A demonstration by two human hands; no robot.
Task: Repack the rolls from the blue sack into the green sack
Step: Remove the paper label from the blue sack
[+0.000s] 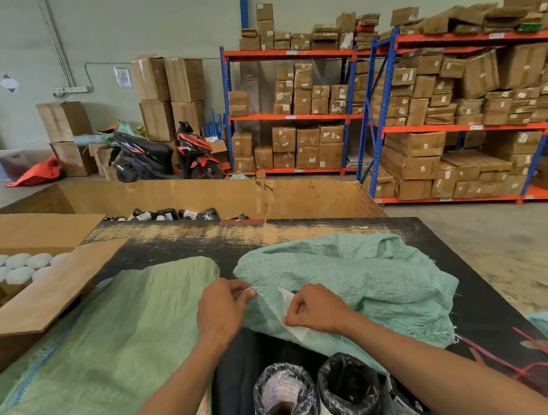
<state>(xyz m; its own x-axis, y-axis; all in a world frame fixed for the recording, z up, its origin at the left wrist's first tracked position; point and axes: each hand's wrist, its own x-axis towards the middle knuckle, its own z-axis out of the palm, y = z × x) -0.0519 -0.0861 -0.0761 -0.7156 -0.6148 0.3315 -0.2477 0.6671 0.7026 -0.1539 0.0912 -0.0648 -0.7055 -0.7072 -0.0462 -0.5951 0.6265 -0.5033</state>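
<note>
Green sack flat, teal-blue sack crumpled, wrapped rolls upright

A pale green woven sack is seen beside a blue-green mesh-textured sack on a black tabletop, with rolls wrapped in glossy black plastic, red straps and orange-and-blue shelving.

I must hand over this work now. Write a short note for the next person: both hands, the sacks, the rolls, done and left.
Left hand and right hand both pinch the edge of the blue-green sack on the black table.
Green sack lies flat at the left.
Wrapped rolls stand at the near edge, in front of the sacks.
Done: no roll seen entering the green sack.
Left: move the rolls into it.
</note>
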